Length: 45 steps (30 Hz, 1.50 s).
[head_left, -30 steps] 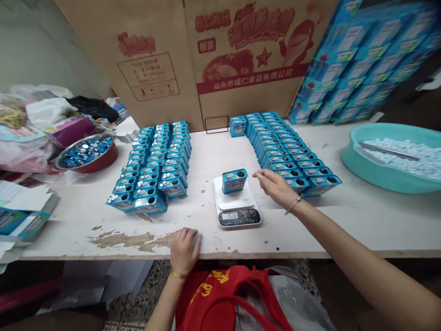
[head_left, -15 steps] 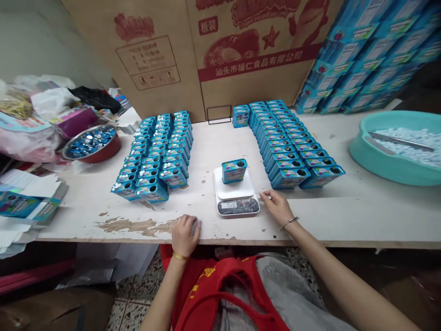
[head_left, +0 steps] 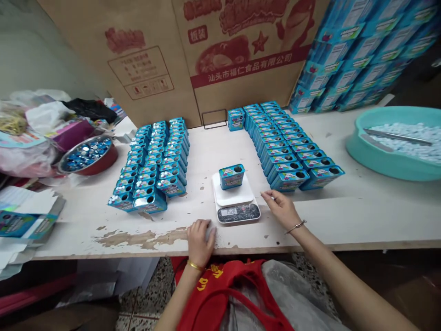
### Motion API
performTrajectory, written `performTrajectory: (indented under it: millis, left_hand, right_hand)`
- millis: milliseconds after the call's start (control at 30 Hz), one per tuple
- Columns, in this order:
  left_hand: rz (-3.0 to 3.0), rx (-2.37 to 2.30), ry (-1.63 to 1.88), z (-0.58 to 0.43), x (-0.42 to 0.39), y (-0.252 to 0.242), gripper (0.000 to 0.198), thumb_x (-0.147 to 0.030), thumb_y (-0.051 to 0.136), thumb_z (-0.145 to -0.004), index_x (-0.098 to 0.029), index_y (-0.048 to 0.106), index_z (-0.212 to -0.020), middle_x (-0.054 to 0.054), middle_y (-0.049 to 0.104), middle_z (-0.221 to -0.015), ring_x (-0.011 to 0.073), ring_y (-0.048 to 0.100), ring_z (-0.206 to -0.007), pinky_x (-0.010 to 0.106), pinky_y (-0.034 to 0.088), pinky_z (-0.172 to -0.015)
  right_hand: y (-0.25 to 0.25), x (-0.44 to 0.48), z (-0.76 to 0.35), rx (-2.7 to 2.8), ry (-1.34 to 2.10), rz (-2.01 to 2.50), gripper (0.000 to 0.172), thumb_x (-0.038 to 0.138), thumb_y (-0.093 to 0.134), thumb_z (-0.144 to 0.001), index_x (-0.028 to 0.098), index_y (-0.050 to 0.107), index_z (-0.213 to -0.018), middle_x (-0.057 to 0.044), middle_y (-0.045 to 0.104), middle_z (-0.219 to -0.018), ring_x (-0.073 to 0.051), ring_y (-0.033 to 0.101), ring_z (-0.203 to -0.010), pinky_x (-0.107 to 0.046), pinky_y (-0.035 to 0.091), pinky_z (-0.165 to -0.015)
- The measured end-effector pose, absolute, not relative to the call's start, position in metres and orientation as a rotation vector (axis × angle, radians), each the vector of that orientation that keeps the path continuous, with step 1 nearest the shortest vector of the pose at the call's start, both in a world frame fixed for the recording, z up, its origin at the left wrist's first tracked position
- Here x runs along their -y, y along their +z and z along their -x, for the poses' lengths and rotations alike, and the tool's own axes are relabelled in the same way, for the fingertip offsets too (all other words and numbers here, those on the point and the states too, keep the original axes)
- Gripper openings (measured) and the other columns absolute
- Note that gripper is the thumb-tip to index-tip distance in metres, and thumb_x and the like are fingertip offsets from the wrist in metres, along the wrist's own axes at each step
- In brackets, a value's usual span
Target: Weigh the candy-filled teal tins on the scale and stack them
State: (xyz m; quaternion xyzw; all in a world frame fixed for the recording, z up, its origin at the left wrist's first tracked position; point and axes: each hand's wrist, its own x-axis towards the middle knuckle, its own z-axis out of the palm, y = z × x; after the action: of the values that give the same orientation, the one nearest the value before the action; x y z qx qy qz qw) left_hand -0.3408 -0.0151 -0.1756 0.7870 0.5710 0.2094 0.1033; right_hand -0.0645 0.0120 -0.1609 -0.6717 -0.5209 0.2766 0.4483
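Right hand (head_left: 280, 209) lies open just beside the kitchen scale (head_left: 237, 212), a blue tin (head_left: 232, 177) upright on its tray; left hand (head_left: 200, 243) curls at the table edge (head_left: 113, 252), its hold unclear. A red bowl (head_left: 112, 158) holds shiny blue pieces (head_left: 86, 155), a teal tub (head_left: 379, 165) white pieces (head_left: 403, 138).

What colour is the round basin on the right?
The plastic basin is pale teal, as the head view shows.

Blue tin (head_left: 232, 177) on white kitchen scale (head_left: 237, 213)
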Motion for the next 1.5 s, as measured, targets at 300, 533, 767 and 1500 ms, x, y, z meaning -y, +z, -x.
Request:
performTrajectory:
  millis: [300,533,767,1500]
  left_hand:
    - [-2.32,-1.679,0.527,0.342,0.009,-0.175,0.015,-0.029,0.047,-0.089,-0.02,0.056,-0.097,0.005,0.059,-0.092,0.021,0.053,-0.089,0.036,0.036,-0.078]
    - [-2.296,-1.672,0.525,0.343,0.007,-0.177,0.017,-0.03,0.046,-0.09,-0.02,0.057,-0.099,0.006,0.059,-0.092,0.0201,0.054,-0.088,0.036,0.036,-0.078]
    - [-2.217,-1.619,0.503,0.345,0.002,-0.173,0.019,-0.032,0.044,-0.091,-0.021,0.058,-0.096,0.005,0.061,-0.088,0.0187,0.055,-0.085,0.034,0.038,-0.076]
    - [-2.596,-1.147,0.472,0.291,-0.116,-0.084,0.071,-0.047,0.06,-0.079,-0.019,0.031,-0.137,0.014,0.047,-0.124,0.0269,0.046,-0.113,0.04,0.039,-0.093]
  right_hand:
    - [-0.059,-0.095,0.09,1.746,0.513,1.576,0.037,0.052,0.05,-0.083,0.022,0.07,-0.093,-0.006,0.071,-0.081,-0.021,0.062,-0.074,-0.029,0.042,-0.065]
    - [-0.093,-0.093,0.08,1.541,0.621,1.59,0.037,0.046,0.044,-0.087,0.022,0.069,-0.1,-0.008,0.072,-0.094,-0.024,0.064,-0.09,-0.032,0.046,-0.076]
    - [-0.159,-0.053,0.058,1.223,0.769,1.658,0.04,0.048,0.044,-0.086,0.018,0.065,-0.102,-0.01,0.069,-0.104,-0.026,0.06,-0.102,-0.038,0.045,-0.088]
    - [-0.172,-0.024,0.084,1.213,1.023,1.693,0.044,0.052,0.043,-0.085,0.019,0.069,-0.099,-0.011,0.071,-0.101,-0.028,0.065,-0.096,-0.037,0.049,-0.084]
